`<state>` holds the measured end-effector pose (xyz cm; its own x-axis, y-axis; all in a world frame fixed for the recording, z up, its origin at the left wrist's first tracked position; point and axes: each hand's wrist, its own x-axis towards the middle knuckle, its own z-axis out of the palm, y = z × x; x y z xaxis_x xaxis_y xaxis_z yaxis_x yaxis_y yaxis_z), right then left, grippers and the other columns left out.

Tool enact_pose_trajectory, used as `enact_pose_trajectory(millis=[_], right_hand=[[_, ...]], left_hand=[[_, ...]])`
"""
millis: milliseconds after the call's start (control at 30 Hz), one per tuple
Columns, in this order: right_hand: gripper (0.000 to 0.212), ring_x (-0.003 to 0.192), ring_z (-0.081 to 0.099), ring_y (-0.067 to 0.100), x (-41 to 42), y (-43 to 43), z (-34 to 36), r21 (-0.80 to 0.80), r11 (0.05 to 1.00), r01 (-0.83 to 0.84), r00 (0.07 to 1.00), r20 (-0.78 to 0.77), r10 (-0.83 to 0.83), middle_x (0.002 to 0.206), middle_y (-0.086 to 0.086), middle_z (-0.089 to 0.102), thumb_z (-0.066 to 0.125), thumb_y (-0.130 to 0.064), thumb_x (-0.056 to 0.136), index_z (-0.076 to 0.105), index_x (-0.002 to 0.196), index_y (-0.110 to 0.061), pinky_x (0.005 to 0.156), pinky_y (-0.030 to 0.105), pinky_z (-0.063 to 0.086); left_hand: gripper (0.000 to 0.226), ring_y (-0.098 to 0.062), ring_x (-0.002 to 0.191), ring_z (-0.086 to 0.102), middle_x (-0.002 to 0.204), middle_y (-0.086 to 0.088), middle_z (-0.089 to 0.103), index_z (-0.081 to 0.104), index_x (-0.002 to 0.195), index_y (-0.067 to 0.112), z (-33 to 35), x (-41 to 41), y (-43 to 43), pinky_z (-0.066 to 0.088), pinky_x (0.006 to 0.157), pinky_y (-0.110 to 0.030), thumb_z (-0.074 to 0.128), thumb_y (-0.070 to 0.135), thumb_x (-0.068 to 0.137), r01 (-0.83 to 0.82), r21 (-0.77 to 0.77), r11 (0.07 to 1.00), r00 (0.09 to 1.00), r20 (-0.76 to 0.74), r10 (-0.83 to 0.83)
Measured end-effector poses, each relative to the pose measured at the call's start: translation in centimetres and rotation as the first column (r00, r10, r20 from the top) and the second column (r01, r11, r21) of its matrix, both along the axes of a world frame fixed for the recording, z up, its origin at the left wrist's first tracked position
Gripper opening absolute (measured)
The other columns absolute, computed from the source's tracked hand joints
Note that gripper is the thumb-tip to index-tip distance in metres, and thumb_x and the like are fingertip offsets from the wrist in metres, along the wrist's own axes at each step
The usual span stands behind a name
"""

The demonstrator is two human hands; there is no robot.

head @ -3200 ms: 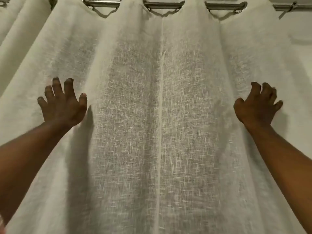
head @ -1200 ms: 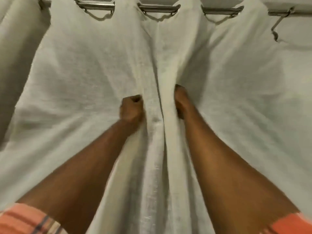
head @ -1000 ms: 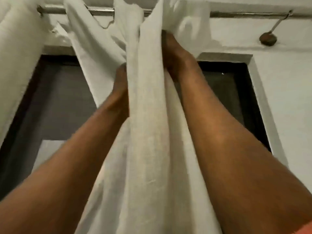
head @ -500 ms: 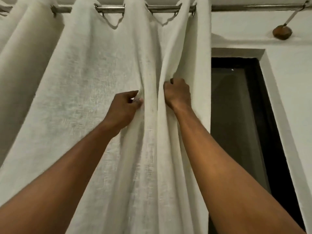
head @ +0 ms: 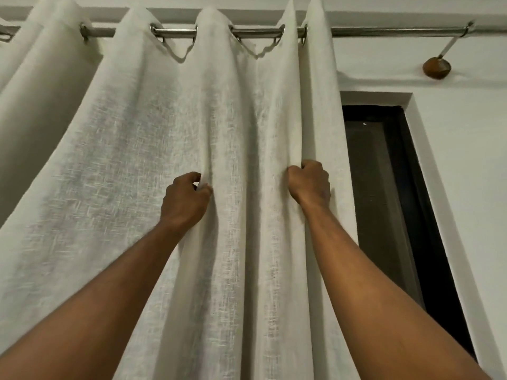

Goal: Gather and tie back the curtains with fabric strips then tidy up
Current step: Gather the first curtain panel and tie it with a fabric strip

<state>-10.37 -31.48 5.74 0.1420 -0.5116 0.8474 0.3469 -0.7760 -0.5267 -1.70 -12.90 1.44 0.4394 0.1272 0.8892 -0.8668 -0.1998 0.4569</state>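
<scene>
Head view: the white curtain (head: 131,160) hangs from the rod (head: 384,32), covering the scene left of the dark window (head: 384,201). My left hand (head: 183,201) pinches a fold between thumb and fingers (head: 189,177). My right hand (head: 308,185), near the curtain's right edge, has its fingers curled tight round another fold.

Looks like a room in somebody's home: a white linen-type curtain (head: 170,160) hanging by eyelets off a metal rod (head: 389,32), plain painted wall (head: 452,160), and a dark window (head: 389,201) set in a recessed frame beside it.
</scene>
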Motion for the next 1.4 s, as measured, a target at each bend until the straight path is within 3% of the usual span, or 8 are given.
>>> enact_pose_trajectory(millis=[167, 333, 567, 700, 867, 1000, 1200, 1400], right_hand=[[0.026, 0.077, 0.054, 0.02, -1.1, -0.8, 0.1, 0.044, 0.976, 0.213, 0.946, 0.242, -0.217, 0.084, 0.001, 0.06, 0.043, -0.031, 0.093, 0.061, 0.09, -0.013, 0.068, 0.03, 0.037], [0.019, 0.101, 0.056, 0.023, -1.5, -1.4, 0.0, 0.081, 0.897, 0.435, 0.731, 0.551, -0.404, 0.114, 0.007, 0.059, 0.049, -0.016, 0.089, 0.063, 0.101, -0.012, 0.079, 0.032, 0.043], [0.056, 0.143, 0.023, 0.035, -2.5, -2.5, -0.6, 0.166, 0.846, 0.507, 0.788, 0.308, -0.532, 0.155, 0.016, 0.025, 0.059, -0.013, 0.082, 0.042, 0.135, -0.015, 0.11, 0.055, 0.023], [0.072, 0.131, 0.04, 0.039, -2.5, -3.0, -1.4, 0.185, 0.897, 0.401, 0.882, 0.187, -0.432, 0.151, 0.018, 0.031, 0.064, -0.015, 0.082, 0.027, 0.144, -0.015, 0.105, 0.054, 0.029], [0.07, 0.119, 0.053, 0.035, -1.8, -2.6, -2.1, 0.192, 0.919, 0.343, 0.928, 0.08, -0.364, 0.134, 0.015, 0.052, 0.061, -0.016, 0.086, 0.026, 0.146, -0.011, 0.101, 0.052, 0.035], [0.048, 0.112, 0.057, 0.036, -0.7, -1.4, -2.1, 0.186, 0.922, 0.34, 0.933, 0.056, -0.355, 0.124, 0.015, 0.059, 0.057, -0.016, 0.088, 0.041, 0.133, -0.007, 0.096, 0.051, 0.041], [0.032, 0.103, 0.06, 0.039, -0.2, 0.5, -1.8, 0.18, 0.95, 0.254, 0.962, 0.053, -0.268, 0.116, 0.018, 0.061, 0.052, -0.015, 0.091, 0.047, 0.121, -0.008, 0.08, 0.046, 0.049], [0.031, 0.105, 0.059, 0.037, -0.7, 1.5, -1.4, 0.119, 0.968, 0.221, 0.975, 0.011, -0.223, 0.119, 0.016, 0.059, 0.053, -0.016, 0.09, 0.049, 0.12, -0.01, 0.079, 0.042, 0.047]], left_hand=[[0.042, -0.015, 0.09, 0.056, 0.121, -0.004, 0.061, 0.05, 0.134, 0.018, 0.3, 0.3, 0.8, 0.047, 0.082, -0.035, 0.051, 0.029, 0.094, -0.095, -0.046, 0.994, 0.995, 0.024, 0.097], [0.041, -0.03, 0.122, 0.044, 0.135, -0.008, 0.046, 0.049, 0.131, 0.021, 0.7, 0.4, 2.1, 0.038, 0.101, -0.05, 0.043, 0.038, 0.095, -0.305, -0.13, 0.944, 0.948, 0.05, 0.313], [0.037, -0.036, 0.136, 0.026, 0.145, -0.015, 0.035, 0.052, 0.124, 0.016, -0.1, 3.7, 7.3, 0.017, 0.111, -0.055, 0.046, 0.033, 0.092, -0.615, -0.233, 0.753, 0.769, 0.032, 0.638], [0.062, -0.044, 0.142, 0.008, 0.154, -0.022, 0.013, 0.03, 0.136, 0.018, -1.1, 6.4, 12.0, 0.008, 0.112, -0.063, 0.056, 0.043, 0.087, -0.695, -0.181, 0.696, 0.716, -0.086, 0.692], [0.104, -0.05, 0.14, 0.013, 0.157, -0.02, -0.001, 0.001, 0.141, 0.04, -1.3, 9.8, 17.6, 0.02, 0.106, -0.069, 0.063, 0.075, 0.065, -0.58, -0.055, 0.813, 0.786, -0.299, 0.541], [0.114, -0.046, 0.133, 0.033, 0.154, -0.022, 0.019, 0.0, 0.148, 0.025, -1.3, 9.9, 18.4, 0.032, 0.107, -0.058, 0.076, 0.055, 0.069, -0.325, -0.061, 0.944, 0.893, -0.348, 0.285], [0.053, -0.041, 0.112, 0.053, 0.127, -0.02, 0.054, 0.043, 0.133, 0.009, -0.6, 9.4, 16.5, 0.045, 0.095, -0.044, 0.058, 0.028, 0.086, -0.258, -0.053, 0.965, 0.949, -0.203, 0.243], [0.039, -0.04, 0.119, 0.048, 0.133, -0.02, 0.051, 0.043, 0.132, 0.006, 1.6, 5.7, 9.5, 0.041, 0.1, -0.044, 0.044, 0.016, 0.095, -0.198, 0.131, 0.971, 0.974, -0.087, 0.21]])
